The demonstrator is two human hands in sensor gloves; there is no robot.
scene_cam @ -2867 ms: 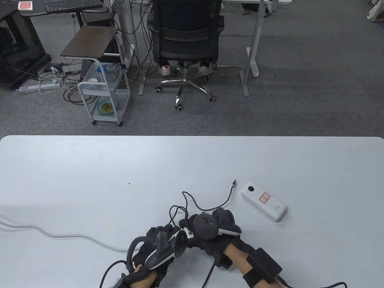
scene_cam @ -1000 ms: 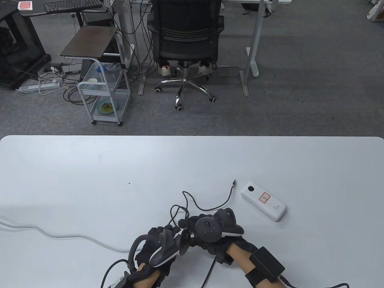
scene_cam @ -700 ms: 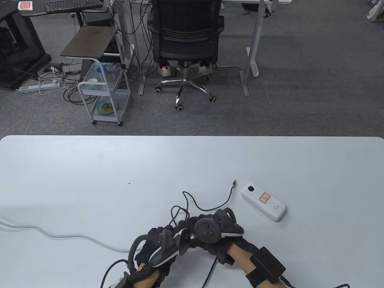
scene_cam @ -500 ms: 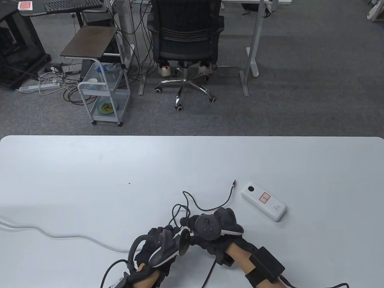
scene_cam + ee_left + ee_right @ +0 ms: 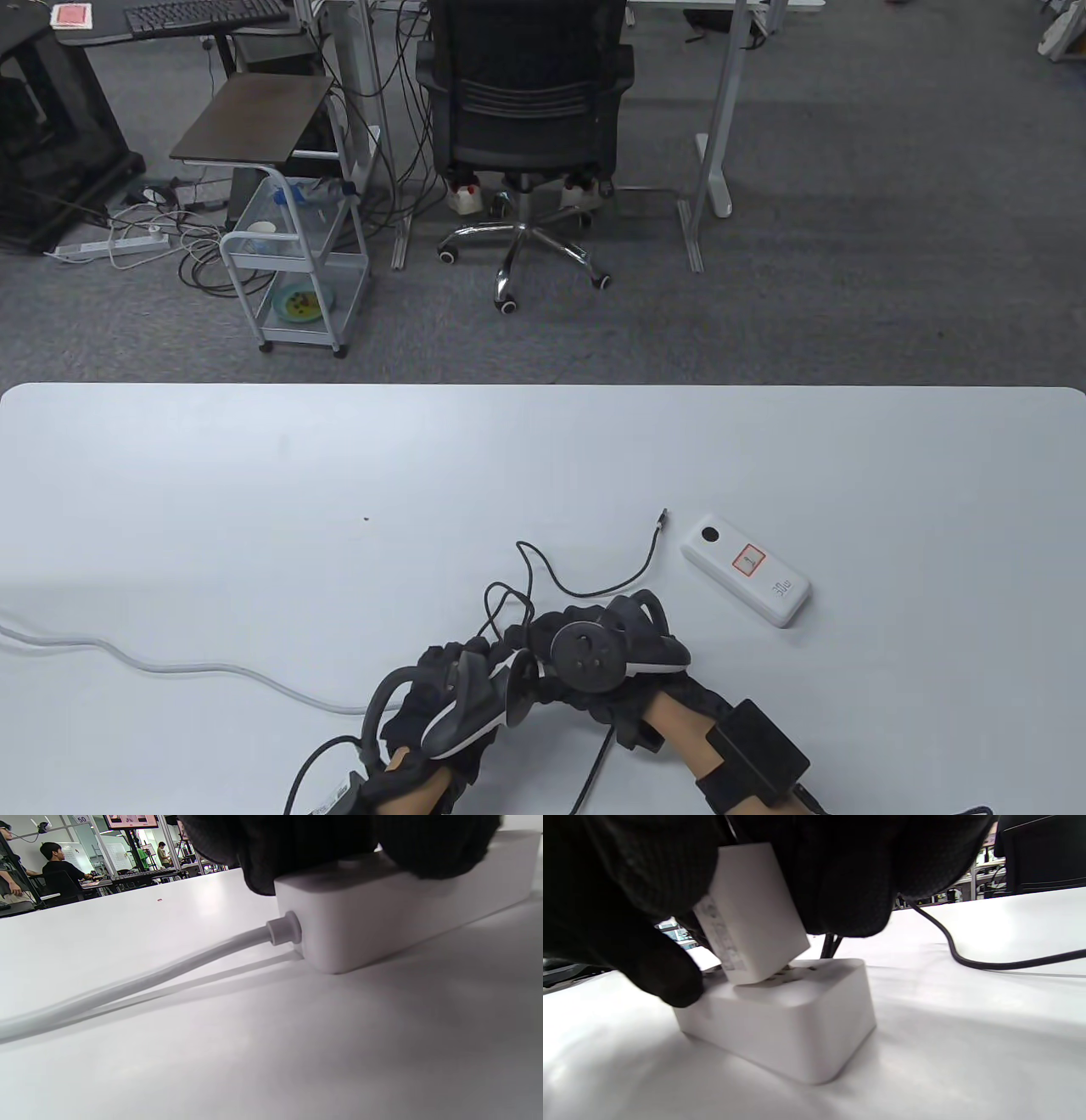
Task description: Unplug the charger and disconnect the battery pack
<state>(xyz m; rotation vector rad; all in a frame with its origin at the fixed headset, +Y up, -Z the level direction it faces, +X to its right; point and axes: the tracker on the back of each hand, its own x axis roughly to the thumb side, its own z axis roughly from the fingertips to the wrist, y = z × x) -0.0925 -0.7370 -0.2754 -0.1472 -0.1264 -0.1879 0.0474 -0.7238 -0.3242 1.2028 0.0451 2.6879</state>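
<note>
The left hand (image 5: pixel 454 692) presses down on the top of a white power strip (image 5: pixel 382 912) that lies flat on the white worktop (image 5: pixel 254 475). Its gloved fingers (image 5: pixel 305 844) rest on the upper face of the strip, near the end where a thick white cord (image 5: pixel 148 978) goes in. This cord runs away over the worktop toward the person's left side (image 5: pixel 127 658).

The right hand (image 5: pixel 594 649) grips a white charger (image 5: pixel 751 912) between thumb and fingers. The charger is tilted, one bottom edge touching the top of the power strip (image 5: pixel 780 1018) and the other edge lifted a little. If its pins are fully out of the socket I cannot tell. Both hands are close together at the near edge of the worktop.

A thin black cable (image 5: pixel 594 586) goes from the hands in loops and ends with a free plug (image 5: pixel 663 515) lying on the worktop. Just beside this plug lies the white battery pack (image 5: pixel 747 570), flat, with a red-framed label on top. The plug and the battery pack do not touch.
</note>
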